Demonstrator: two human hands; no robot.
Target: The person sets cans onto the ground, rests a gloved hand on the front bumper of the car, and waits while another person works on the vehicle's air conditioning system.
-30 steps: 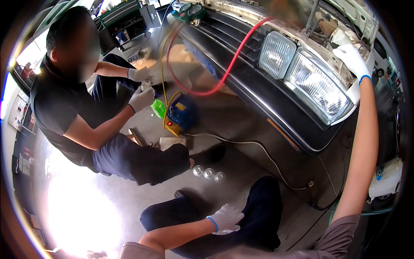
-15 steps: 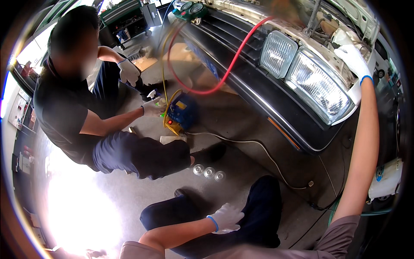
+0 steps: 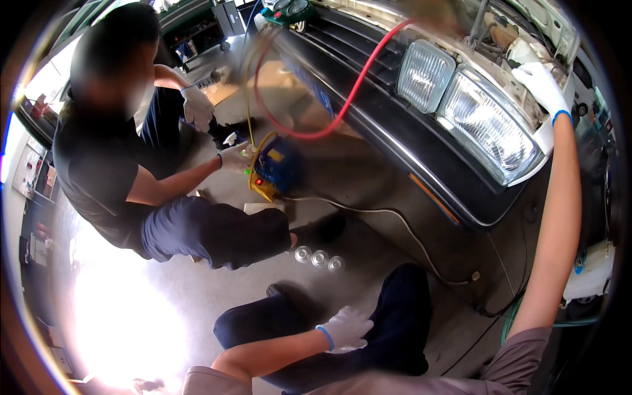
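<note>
My right hand [image 3: 541, 89], in a white glove with a blue cuff, rests on the car's front body edge beside the large headlight [image 3: 486, 125], fingers stretched out and touching the metal. In its white glove, my left hand [image 3: 345, 329] lies loosely across my dark trousers between my bent knees, fingers apart and holding nothing. Left of the car, a squatting co-worker reaches a gloved hand [image 3: 236, 158] to a blue and yellow pump-like machine [image 3: 280, 164]. A green gauge set [image 3: 289, 13] sits on the car's front, and a red hose [image 3: 359, 92] loops down before the grille.
Several small round metal cans [image 3: 319, 258] stand on the floor between us. A pale cable [image 3: 395, 214] runs from the machine across the floor. The black bumper [image 3: 408, 158] juts out ahead of me. A white container [image 3: 589, 273] stands at the right.
The co-worker's head has shifted slightly right and down. My view has moved a little; both my hands stay where they were.
</note>
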